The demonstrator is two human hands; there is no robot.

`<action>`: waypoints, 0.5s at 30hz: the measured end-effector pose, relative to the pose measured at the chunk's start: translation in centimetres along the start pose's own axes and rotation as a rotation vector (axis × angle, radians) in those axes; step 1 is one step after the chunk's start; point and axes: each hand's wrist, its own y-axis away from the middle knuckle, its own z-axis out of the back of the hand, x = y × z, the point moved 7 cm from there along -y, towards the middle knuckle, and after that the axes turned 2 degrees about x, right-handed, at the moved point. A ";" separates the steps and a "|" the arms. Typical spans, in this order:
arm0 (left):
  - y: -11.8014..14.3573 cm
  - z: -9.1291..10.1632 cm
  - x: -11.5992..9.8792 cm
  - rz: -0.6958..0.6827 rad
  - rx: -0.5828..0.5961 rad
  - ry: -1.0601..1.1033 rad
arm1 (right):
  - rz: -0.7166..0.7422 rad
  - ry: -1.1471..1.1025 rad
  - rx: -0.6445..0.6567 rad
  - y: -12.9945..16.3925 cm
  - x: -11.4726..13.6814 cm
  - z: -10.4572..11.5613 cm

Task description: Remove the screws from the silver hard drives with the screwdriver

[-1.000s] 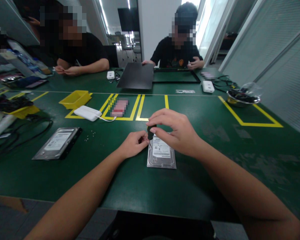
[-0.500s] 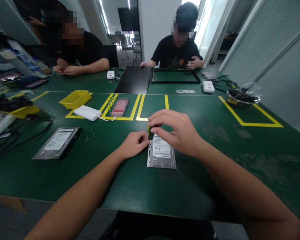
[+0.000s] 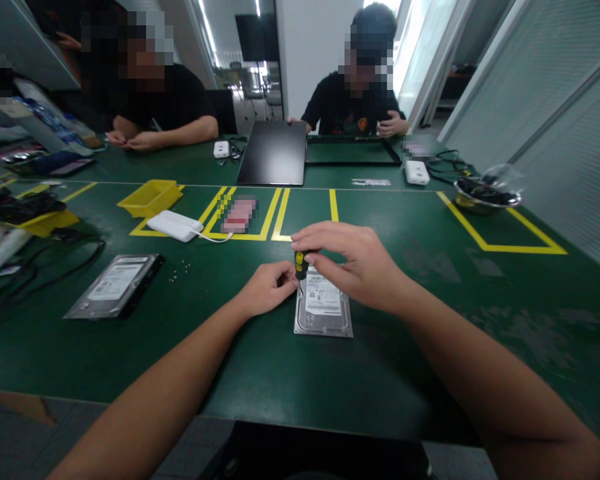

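Observation:
In front of me a silver hard drive (image 3: 324, 320) with a white label lies flat on the green table. My right hand (image 3: 364, 265) grips the black and yellow handle of a small screwdriver (image 3: 301, 264) held upright over the drive's far left part; its tip is hidden. My left hand (image 3: 266, 289) is closed beside the drive's left edge, fingertips close to the screwdriver's lower end. What those fingers hold, if anything, is hidden. Farther left are several tiny screws (image 3: 180, 270) and a second hard drive (image 3: 115, 287), lying at an angle.
A yellow bin (image 3: 151, 199), a white power bank (image 3: 175, 226) and a cabled pink phone (image 3: 239, 216) lie beyond my left hand. A metal bowl (image 3: 487, 197) stands far right. Across the table, one person holds a dark panel (image 3: 273, 153) beside a black frame (image 3: 353, 162).
The screwdriver handle has turned a little, showing more yellow, and my right fingers have shifted slightly. My left hand stays put. Across the table, the dark panel has been tilted up.

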 end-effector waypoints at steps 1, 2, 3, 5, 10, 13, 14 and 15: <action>0.0 0.0 0.0 -0.001 0.000 -0.001 | -0.004 0.001 -0.005 0.0 0.0 0.0; 0.0 0.0 0.0 -0.001 0.001 -0.002 | -0.008 0.004 -0.013 0.0 -0.1 0.0; 0.0 0.0 0.0 -0.003 0.002 -0.003 | -0.015 0.009 -0.023 0.0 -0.1 0.1; 0.0 0.0 0.0 -0.006 0.000 -0.006 | -0.036 0.026 -0.041 0.0 -0.3 0.1; 0.0 0.1 -0.1 -0.007 -0.003 -0.008 | -0.041 0.023 -0.059 -0.1 -0.4 0.0; 0.0 0.0 -0.1 -0.002 0.004 -0.003 | -0.013 0.030 -0.072 -0.1 -0.3 0.1; 0.0 0.0 -0.1 0.000 0.009 -0.001 | -0.006 0.031 -0.071 -0.1 -0.3 0.1; 0.0 -0.1 -0.1 0.001 0.014 0.002 | -0.003 0.033 -0.068 -0.1 -0.3 0.1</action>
